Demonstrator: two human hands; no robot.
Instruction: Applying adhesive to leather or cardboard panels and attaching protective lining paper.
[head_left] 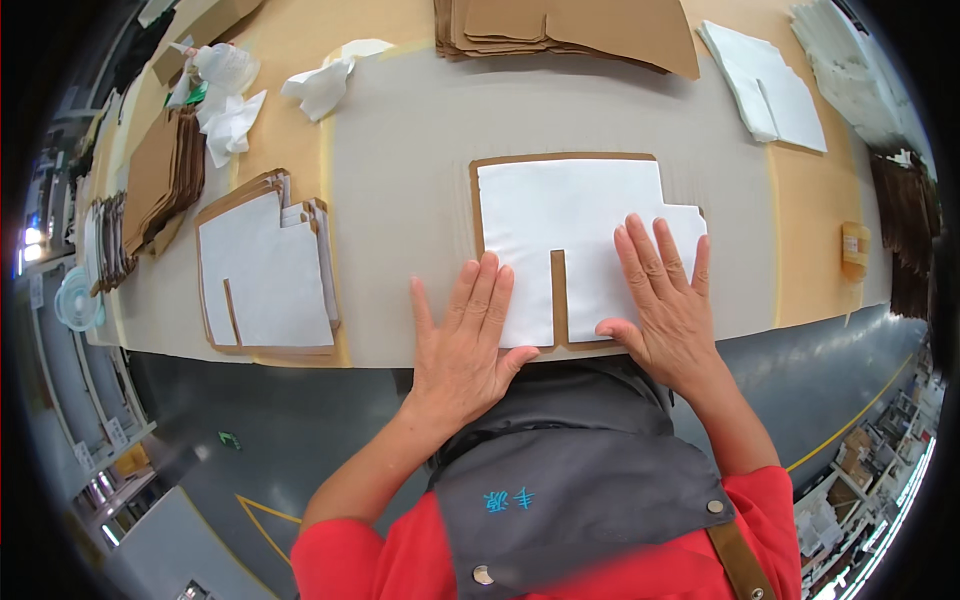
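A white notched sheet lies on a brown board at the table's front edge, the brown showing at its top and left edges and through a narrow slot. My left hand rests flat with fingers stretched out at the lower left of the sheet, partly beside it. My right hand lies spread on the sheet's right part, right of the slot. To the left lies a stack of similar white-topped brown pieces with slots and notches.
The table also holds brown pieces at the back and left, crumpled white paper, folded white sheets and a small amber container. A blue fan and shelving stand beyond the table.
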